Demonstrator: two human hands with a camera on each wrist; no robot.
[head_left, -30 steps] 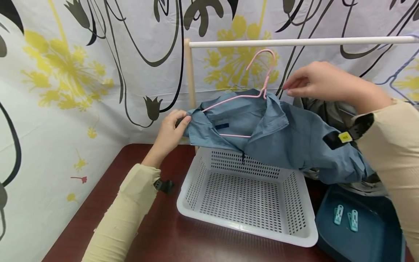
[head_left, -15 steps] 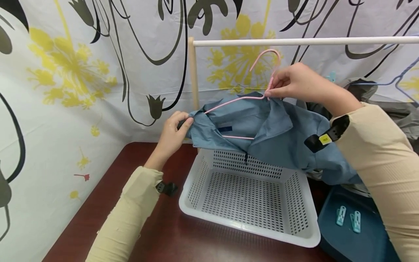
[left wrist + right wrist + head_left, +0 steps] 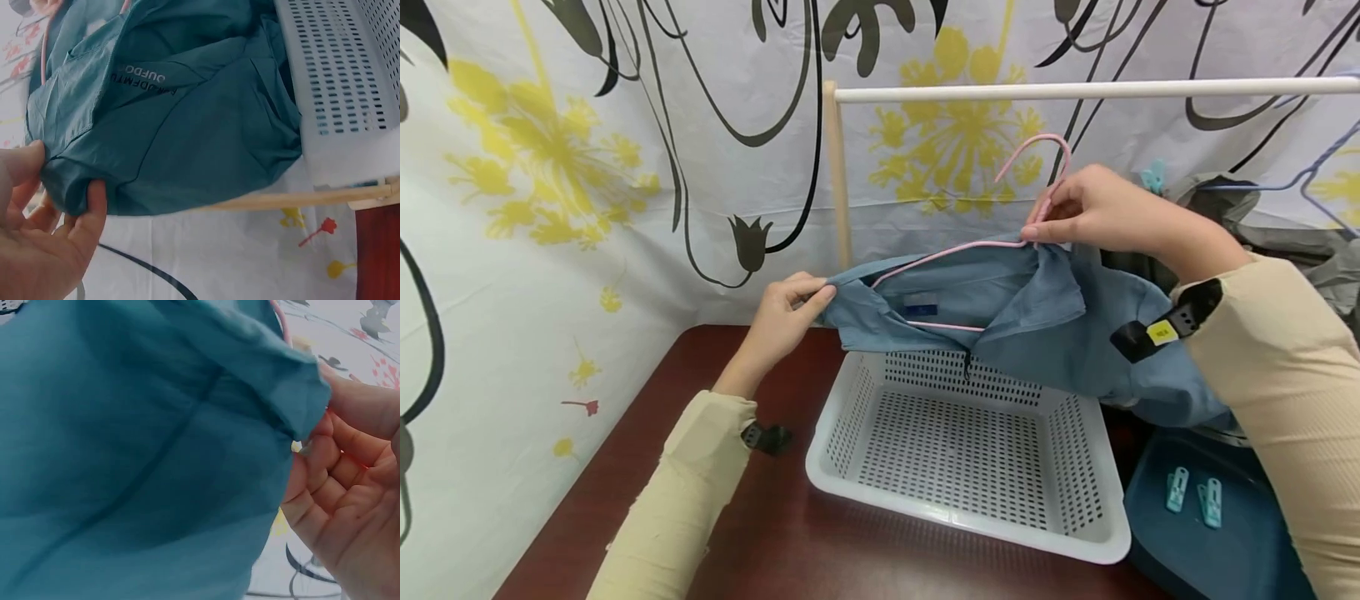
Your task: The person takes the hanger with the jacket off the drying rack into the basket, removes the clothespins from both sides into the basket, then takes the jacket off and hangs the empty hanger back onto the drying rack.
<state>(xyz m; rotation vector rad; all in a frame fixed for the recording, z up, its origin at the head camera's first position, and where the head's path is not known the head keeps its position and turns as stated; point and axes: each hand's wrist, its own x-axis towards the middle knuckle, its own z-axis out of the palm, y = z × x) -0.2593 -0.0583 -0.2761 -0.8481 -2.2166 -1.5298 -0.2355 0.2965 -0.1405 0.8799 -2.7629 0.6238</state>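
Observation:
A blue jacket with printed lettering hangs over a pink clothes hanger, whose hook points up below the rail. My left hand pinches the jacket's shoulder at the left; in the left wrist view, thumb and fingers of the left hand grip the fabric edge. With the right hand I pinch the hanger's neck just above the collar. In the right wrist view the jacket hides most of the hanger, and the right hand's fingertips are partly behind cloth.
A white rail on a wooden post crosses above. Below sits a white perforated basket on the dark red table. At right are a dark blue tray with two clothespins and a blue hanger.
The right hand came left to the hanger's neck and took hold of it. Since then hanger and jacket have moved slightly down and right. The left hand keeps holding the shoulder.

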